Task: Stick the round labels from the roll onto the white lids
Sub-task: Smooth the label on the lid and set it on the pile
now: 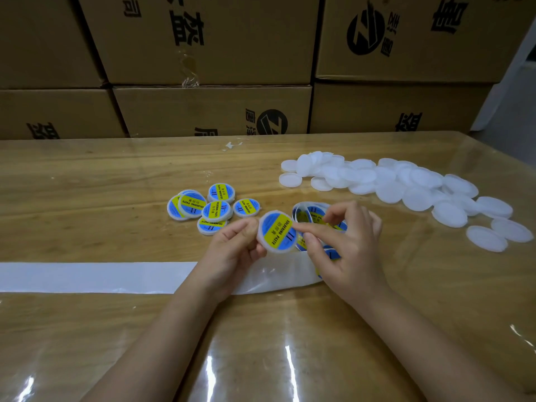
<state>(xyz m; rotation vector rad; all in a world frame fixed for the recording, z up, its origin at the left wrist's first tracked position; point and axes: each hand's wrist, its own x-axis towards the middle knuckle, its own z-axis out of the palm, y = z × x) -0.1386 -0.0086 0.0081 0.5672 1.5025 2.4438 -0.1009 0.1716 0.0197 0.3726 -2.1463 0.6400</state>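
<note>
The left hand (232,250) pinches one lid (277,231) by its left edge, raised above the table (87,175) and tilted toward the camera; a blue and yellow label (280,229) (printed "SOLDERING PASTE") covers its face. The right hand (348,242) pinches the lid's right edge, index fingertip on the label and thumb just below; its other fingers curl over the roll (311,214) of labels just behind. A white backing strip (87,277) runs left from under the hands. Six labelled lids (208,208) lie clustered to the left; a heap of white lids (406,187) spreads to the right; cardboard boxes (203,53) are stacked behind.
</note>
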